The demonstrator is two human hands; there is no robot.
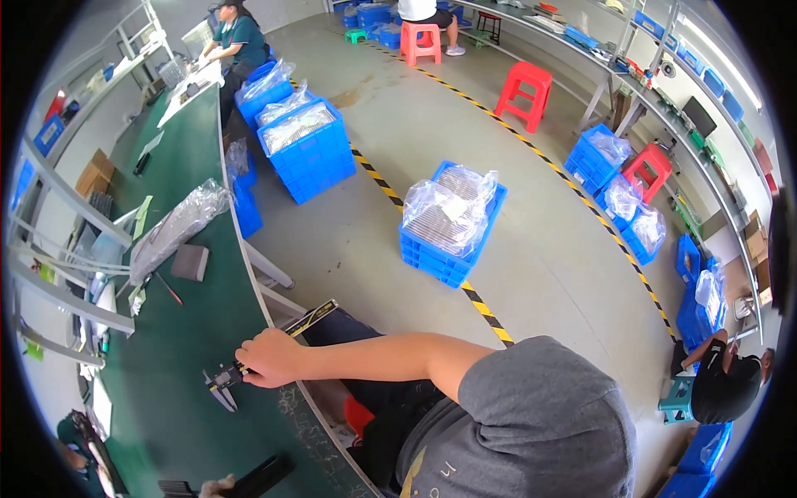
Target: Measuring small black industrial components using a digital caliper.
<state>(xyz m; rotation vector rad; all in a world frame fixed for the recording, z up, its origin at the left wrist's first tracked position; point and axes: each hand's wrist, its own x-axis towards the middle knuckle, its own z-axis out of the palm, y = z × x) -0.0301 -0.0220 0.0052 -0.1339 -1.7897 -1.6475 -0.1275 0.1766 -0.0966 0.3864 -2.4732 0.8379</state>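
Note:
My right hand (272, 358) is closed round a caliper (309, 319) above the edge of the green table (207, 332). The caliper's jaws (222, 388) point away from me over the tabletop, and its beam sticks out behind the hand past the table edge. Nothing shows between the jaws. At the bottom rim of the picture only a little of my left hand (217, 485) shows, its fingers bent. Beside it are a long black bar (261, 476) and a dark ridged piece (176, 488); which of them it holds is cut off.
On the table lie a brown-grey block (190, 262), a red pen (168, 289) and a long plastic-wrapped bundle (178, 224). A white rack (75, 299) stands along its far side. Blue crates (311, 162) with finned metal parts stand on the floor. A co-worker (237, 50) sits farther up the table.

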